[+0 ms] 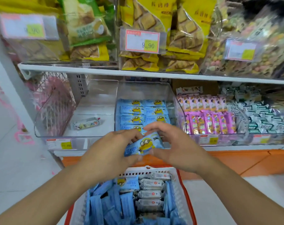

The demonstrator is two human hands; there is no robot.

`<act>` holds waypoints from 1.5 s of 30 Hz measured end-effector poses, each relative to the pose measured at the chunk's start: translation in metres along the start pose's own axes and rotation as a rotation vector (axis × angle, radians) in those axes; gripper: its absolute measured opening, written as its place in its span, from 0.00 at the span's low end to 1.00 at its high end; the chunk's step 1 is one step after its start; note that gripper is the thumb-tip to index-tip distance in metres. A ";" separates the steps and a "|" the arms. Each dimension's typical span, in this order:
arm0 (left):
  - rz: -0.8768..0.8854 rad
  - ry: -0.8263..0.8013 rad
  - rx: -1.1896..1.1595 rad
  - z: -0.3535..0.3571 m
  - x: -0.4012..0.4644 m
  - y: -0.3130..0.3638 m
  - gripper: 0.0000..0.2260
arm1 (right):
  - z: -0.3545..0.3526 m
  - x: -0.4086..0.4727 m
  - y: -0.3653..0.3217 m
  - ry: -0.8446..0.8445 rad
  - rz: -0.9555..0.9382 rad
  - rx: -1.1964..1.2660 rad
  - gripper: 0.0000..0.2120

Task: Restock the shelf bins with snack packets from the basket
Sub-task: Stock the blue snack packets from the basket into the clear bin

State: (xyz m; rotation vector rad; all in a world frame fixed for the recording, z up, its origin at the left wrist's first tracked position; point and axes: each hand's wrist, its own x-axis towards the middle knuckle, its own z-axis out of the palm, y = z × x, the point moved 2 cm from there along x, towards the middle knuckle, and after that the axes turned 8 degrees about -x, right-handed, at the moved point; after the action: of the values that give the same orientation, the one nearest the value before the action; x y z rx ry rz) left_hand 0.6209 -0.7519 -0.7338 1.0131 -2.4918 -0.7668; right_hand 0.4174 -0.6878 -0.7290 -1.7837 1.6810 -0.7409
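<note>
My left hand (pixel 112 150) and my right hand (pixel 175 146) both grip a blue snack packet (pixel 143 145) with a yellow cartoon figure, held just in front of the lower shelf. Behind it stands a clear bin (pixel 121 88) with rows of the same blue packets (pixel 142 113). Below my arms sits a white basket (pixel 181 194) with an orange frame, holding several blue packets (pixel 115 203) and a column of grey-white packets (pixel 150 194).
A clear bin (pixel 95 127) to the left holds one lone packet (pixel 86 123). To the right are bins of pink packets (pixel 208 114) and white-green packets (pixel 261 116). The upper shelf (pixel 95 70) carries bins of yellow biscuit bags with price tags. A white floor lies below.
</note>
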 end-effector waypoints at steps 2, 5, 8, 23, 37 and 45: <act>-0.022 0.048 0.037 -0.009 0.026 0.007 0.21 | -0.021 0.010 0.008 0.099 0.017 -0.064 0.31; -0.062 0.083 0.120 -0.016 0.081 0.007 0.22 | -0.045 0.025 0.031 0.235 0.138 -0.272 0.32; -0.074 0.078 0.250 -0.008 0.140 -0.003 0.22 | -0.051 0.034 0.054 0.273 0.246 -0.386 0.26; -0.041 -0.011 0.329 0.082 0.274 -0.039 0.12 | -0.049 0.040 0.082 0.321 0.222 -0.328 0.36; 0.070 -0.107 0.354 0.100 0.249 -0.045 0.26 | -0.046 0.040 0.072 0.330 0.232 -0.339 0.37; 0.065 -0.111 0.168 0.074 0.231 -0.033 0.22 | -0.047 0.041 0.073 0.313 0.240 -0.336 0.36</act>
State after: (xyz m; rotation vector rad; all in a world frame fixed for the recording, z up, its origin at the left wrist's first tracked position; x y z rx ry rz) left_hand 0.4431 -0.9117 -0.7874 0.9619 -2.7085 -0.6184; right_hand 0.3361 -0.7332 -0.7502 -1.6986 2.2963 -0.6877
